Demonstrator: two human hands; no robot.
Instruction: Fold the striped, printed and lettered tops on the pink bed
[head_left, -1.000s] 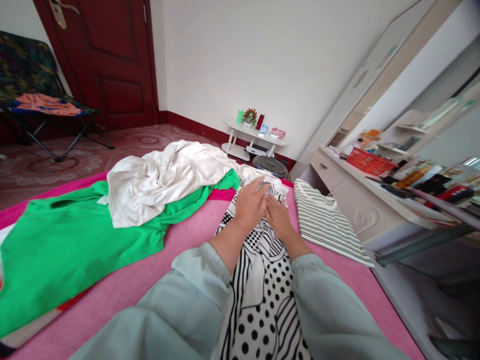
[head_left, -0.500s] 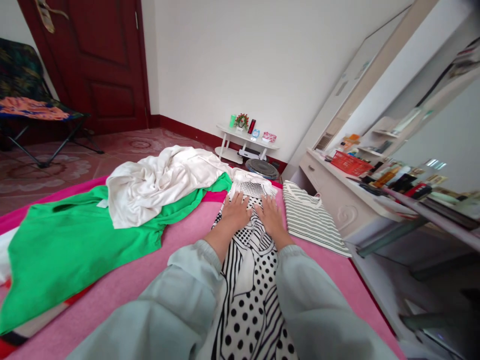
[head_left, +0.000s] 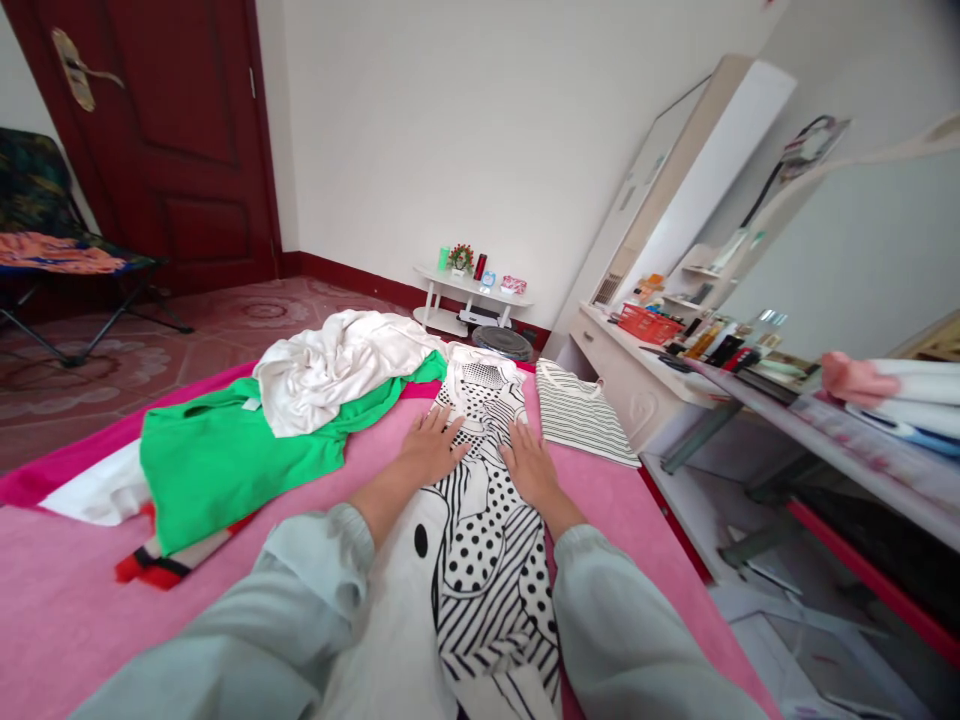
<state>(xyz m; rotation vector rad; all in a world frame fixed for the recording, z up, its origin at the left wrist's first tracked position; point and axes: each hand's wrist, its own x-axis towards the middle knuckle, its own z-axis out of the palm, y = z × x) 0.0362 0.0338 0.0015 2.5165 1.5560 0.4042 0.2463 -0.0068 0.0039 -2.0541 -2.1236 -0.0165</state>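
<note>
A long white garment with black dots and stripes [head_left: 487,540] lies lengthwise on the pink bedspread [head_left: 600,550] in front of me. My left hand [head_left: 431,447] rests flat on its left edge, fingers spread. On the right edge, my right hand [head_left: 531,465] lies palm down with its fingers apart. Beyond both hands, the garment's dotted upper end points away from me. To the right of it sits a folded striped shirt [head_left: 581,410]. A green garment [head_left: 240,465] lies on the left, partly under a crumpled white cloth [head_left: 337,365].
A dressing table [head_left: 607,350] with a red basket [head_left: 649,323] and bottles stands on the right, beside a shelved table [head_left: 750,410]. A low white stand [head_left: 454,280] is by the far wall. A folding chair [head_left: 67,250] stands near the red door [head_left: 172,150].
Both hands have moved down the garment toward me, the left one also outward. More of the garment's upper end shows. The view has shifted, revealing more of the right side.
</note>
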